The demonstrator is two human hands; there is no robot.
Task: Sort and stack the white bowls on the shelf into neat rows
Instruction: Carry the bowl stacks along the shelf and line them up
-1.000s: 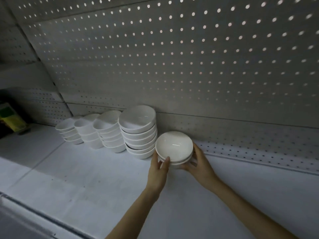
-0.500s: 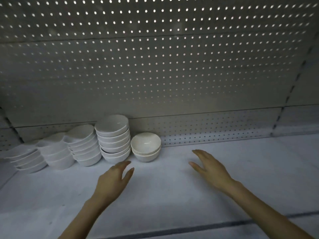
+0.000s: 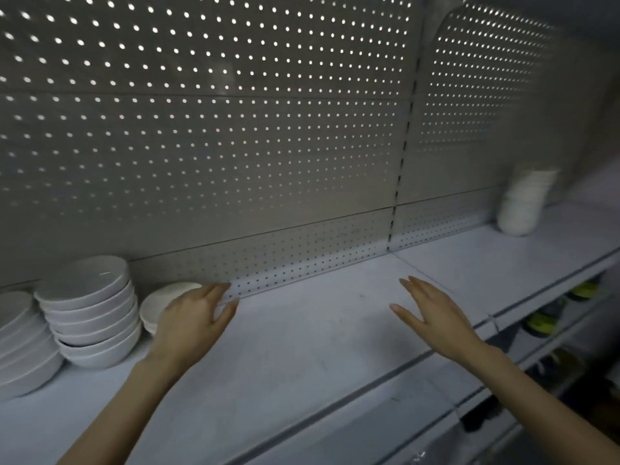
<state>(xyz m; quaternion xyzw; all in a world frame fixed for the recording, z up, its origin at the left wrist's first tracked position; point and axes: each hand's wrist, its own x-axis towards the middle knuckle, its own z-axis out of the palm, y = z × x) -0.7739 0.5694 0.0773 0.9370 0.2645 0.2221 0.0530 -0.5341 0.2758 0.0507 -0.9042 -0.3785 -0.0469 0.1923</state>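
Now, both hands hover over the shelf, holding nothing: left hand at 8 o'clock, right hand at 4 o'clock, fingers straight, probably free to fetch more. Behind the left hand, a low stack ends the row, with a taller stack on its 9 o'clock side. At 3 o'clock, far off, a blurred stack stands unsorted.

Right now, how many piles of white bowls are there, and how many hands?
Bowl piles: 4 (left-edge pile, tall pile, short pile partly behind the left hand, blurry far-right pile)
Hands: 2 (left hand, right hand)
Total: 6
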